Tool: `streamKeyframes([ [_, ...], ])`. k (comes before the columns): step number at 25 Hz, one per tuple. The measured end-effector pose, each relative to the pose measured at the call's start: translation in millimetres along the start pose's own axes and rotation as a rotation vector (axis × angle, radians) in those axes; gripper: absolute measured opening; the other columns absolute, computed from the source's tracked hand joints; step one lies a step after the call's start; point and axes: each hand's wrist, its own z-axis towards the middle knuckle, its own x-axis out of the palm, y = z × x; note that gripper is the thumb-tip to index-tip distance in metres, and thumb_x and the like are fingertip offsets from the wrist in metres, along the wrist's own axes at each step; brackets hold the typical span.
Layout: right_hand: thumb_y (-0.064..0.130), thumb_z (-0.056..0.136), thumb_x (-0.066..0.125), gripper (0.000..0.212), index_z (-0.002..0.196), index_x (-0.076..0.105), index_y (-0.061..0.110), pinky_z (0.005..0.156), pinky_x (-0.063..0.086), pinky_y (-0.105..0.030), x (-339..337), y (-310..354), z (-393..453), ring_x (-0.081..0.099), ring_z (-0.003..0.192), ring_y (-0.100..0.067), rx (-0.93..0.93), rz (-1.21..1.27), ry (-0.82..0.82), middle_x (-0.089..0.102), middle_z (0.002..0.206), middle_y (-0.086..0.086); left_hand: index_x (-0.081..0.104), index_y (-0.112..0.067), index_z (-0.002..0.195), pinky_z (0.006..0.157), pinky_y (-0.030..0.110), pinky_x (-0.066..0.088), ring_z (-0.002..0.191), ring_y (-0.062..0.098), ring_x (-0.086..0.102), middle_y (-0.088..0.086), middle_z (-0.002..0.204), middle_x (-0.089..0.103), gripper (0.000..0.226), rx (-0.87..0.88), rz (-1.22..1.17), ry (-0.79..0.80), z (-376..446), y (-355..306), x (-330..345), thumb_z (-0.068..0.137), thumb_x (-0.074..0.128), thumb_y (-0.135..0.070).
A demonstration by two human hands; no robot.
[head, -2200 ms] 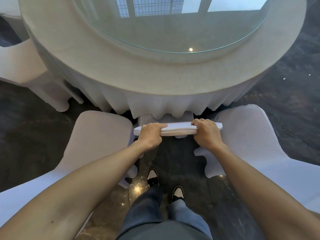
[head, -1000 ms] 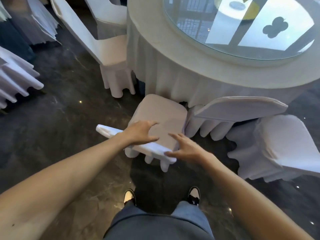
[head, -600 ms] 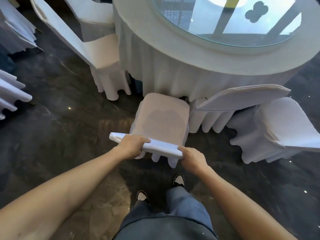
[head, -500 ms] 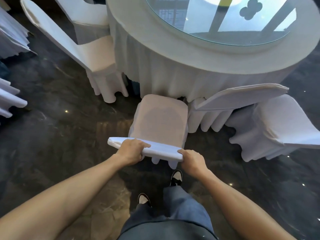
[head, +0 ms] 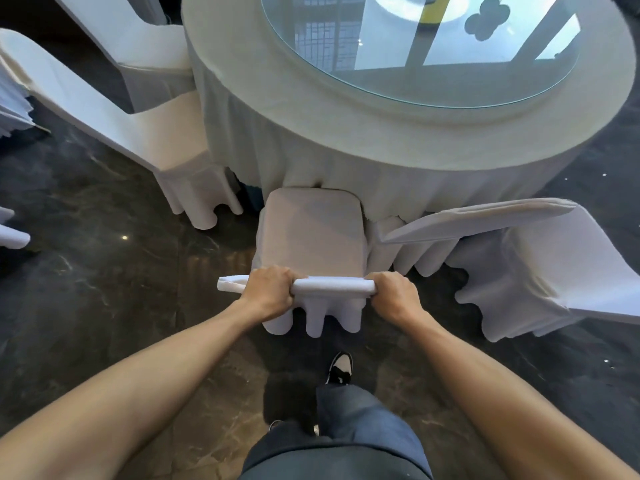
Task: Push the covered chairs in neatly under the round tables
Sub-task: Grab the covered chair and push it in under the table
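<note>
Chair under handling point(head: 311, 233): white-covered, seat facing the round worktop point(head: 398, 133), front edge of the seat touching the hanging tablecloth point(head: 311, 161), most of the seat outside the skirt. Left hand point(head: 270, 292) grips the top of the backrest near its left end, fingers point(head: 277, 273) curled over the fabric. Right hand point(head: 394, 296) grips the right end likewise, fingers wrapped round it. Glass disc point(head: 415, 50) lies on the worktop. Second covered chair point(head: 450, 223) stands just right, its front under the cloth. Third covered chair point(head: 561, 271) sits further right, beside it. Another covered chair point(head: 138, 126) stands at left, angled, clear of the cloth. Dark marble floor point(head: 104, 306) beneath.
</note>
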Motion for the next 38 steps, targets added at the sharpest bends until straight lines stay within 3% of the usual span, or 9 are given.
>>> streamKeyframes([
  [3, 0.013, 0.076, 0.059, 0.027, 0.098, 0.071, 0.023, 0.065, 0.048, -0.035, -20.9, -15.9, 44.7, 0.064, 0.085, -0.029, 0.008, -0.008, -0.021, 0.07, 0.092, -0.004, 0.069, -0.039, 0.11, 0.068, 0.033, 0.038, 0.088, 0.03, 0.065, 0.003, 0.095, 0.071, 0.039, -0.017, -0.041, -0.013, 34.0, -15.3, -20.6, 0.081, 0.059, -0.016],
  [7, 0.014, 0.075, 0.058, 0.028, 0.098, 0.07, 0.024, 0.072, 0.054, -0.04, -49.8, -30.8, 92.7, 0.065, 0.089, -0.031, 0.014, -0.013, -0.031, 0.07, 0.094, -0.005, 0.064, -0.047, 0.121, 0.078, 0.037, 0.046, 0.089, 0.028, 0.066, 0.002, 0.098, 0.072, 0.048, -0.047, -0.08, -0.05, 77.7, -26.3, -38.2, 0.083, 0.059, -0.018],
  [17, 0.008, 0.072, 0.063, 0.03, 0.096, 0.072, 0.024, 0.072, 0.051, -0.038, -72.2, -12.3, 167.2, 0.064, 0.09, -0.028, 0.016, -0.016, -0.025, 0.07, 0.091, -0.003, 0.06, -0.051, 0.125, 0.082, 0.039, 0.048, 0.092, 0.029, 0.066, 0.001, 0.104, 0.072, 0.052, -0.04, -0.08, -0.06, 157.9, 8.1, -55.6, 0.085, 0.057, -0.018],
  [21, 0.007, 0.076, 0.054, 0.034, 0.1, 0.071, 0.023, 0.068, 0.044, -0.036, -65.9, -5.3, 179.5, 0.061, 0.097, -0.029, -0.001, 0.018, -0.016, 0.069, 0.097, -0.003, 0.056, -0.049, 0.13, 0.088, 0.039, 0.047, 0.1, 0.03, 0.065, 0.002, 0.114, 0.07, 0.055, -0.064, -0.08, -0.018, 174.0, 22.3, -50.7, 0.086, 0.056, -0.017],
  [28, 0.012, 0.075, 0.059, 0.027, 0.096, 0.07, 0.026, 0.071, 0.05, -0.039, -69.2, -8.7, 177.7, 0.058, 0.096, -0.025, -0.011, 0.062, 0.024, 0.068, 0.095, 0.002, 0.061, -0.038, 0.123, 0.082, 0.039, 0.048, 0.098, 0.03, 0.064, 0.003, 0.111, 0.07, 0.044, 0.0, -0.043, 0.056, 186.7, 23.2, -44.6, 0.08, 0.06, -0.026],
  [32, 0.014, 0.076, 0.062, 0.03, 0.103, 0.068, 0.024, 0.079, 0.052, -0.042, -76.9, -23.7, 169.6, 0.06, 0.096, -0.02, 0.022, 0.26, 0.061, 0.066, 0.102, 0.005, 0.056, -0.033, 0.133, 0.085, 0.04, 0.048, 0.104, 0.032, 0.063, 0.005, 0.117, 0.068, 0.052, 0.087, -0.085, 0.058, 188.0, 4.0, -50.9, 0.081, 0.061, -0.028],
  [34, 0.016, 0.081, 0.062, 0.035, 0.116, 0.064, 0.02, 0.087, 0.052, -0.044, -79.9, -42.4, 160.9, 0.059, 0.104, -0.021, 0.067, 0.331, 0.037, 0.064, 0.113, 0.0, 0.06, -0.029, 0.124, 0.078, 0.04, 0.047, 0.098, 0.033, 0.064, 0.006, 0.111, 0.07, 0.043, 0.145, -0.105, 0.026, 188.8, -18.3, -54.8, 0.081, 0.059, -0.029],
  [36, 0.022, 0.085, 0.064, 0.048, 0.132, 0.054, 0.018, 0.095, 0.051, -0.046, -83.3, -67.7, 146.3, 0.057, 0.114, -0.022, 0.146, 0.382, 0.003, 0.06, 0.127, -0.005, 0.059, -0.021, 0.103, 0.067, 0.037, 0.042, 0.089, 0.034, 0.063, 0.007, 0.1, 0.07, 0.023, 0.192, -0.113, 0.007, 190.6, -47.1, -58.2, 0.082, 0.056, -0.028],
  [38, 0.025, 0.086, 0.065, 0.049, 0.134, 0.053, 0.018, 0.094, 0.052, -0.045, -85.4, -95.9, 129.1, 0.058, 0.113, -0.02, 0.192, 0.422, -0.037, 0.062, 0.126, -0.005, 0.054, -0.019, 0.095, 0.065, 0.036, 0.038, 0.087, 0.032, 0.063, 0.006, 0.097, 0.069, 0.015, 0.222, -0.131, -0.004, 192.5, -74.7, -59.3, 0.082, 0.055, -0.027],
])
